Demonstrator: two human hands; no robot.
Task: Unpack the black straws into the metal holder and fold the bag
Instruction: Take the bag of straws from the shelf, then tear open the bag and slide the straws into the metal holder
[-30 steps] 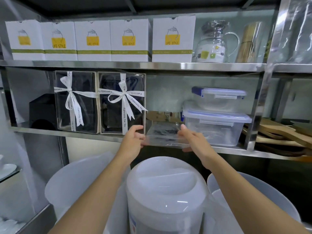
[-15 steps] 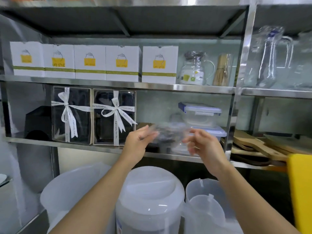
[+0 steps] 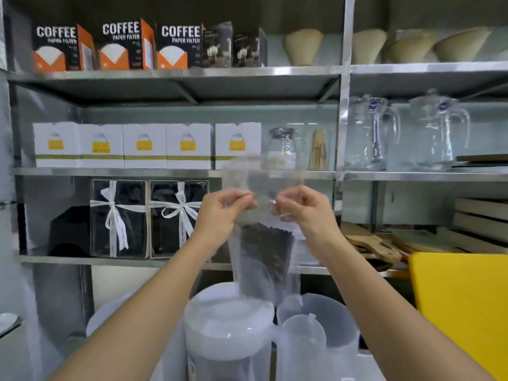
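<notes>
left hand (image 3: 220, 213): fingers pinch clear bag (image 3: 264, 224) near top | right hand (image 3: 302, 210): fingers pinch same bag | black straws (image 3: 264, 259): upright inside hanging bag, before middle shelf (image 3: 137, 259) edge

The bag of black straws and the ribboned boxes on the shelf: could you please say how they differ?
The bag hangs in the air, pinched by the left hand and right hand; the ribboned boxes stand on a shelf. The bag is limp and plain; the boxes are rigid with white bows. Both are clear with dark contents.
</notes>
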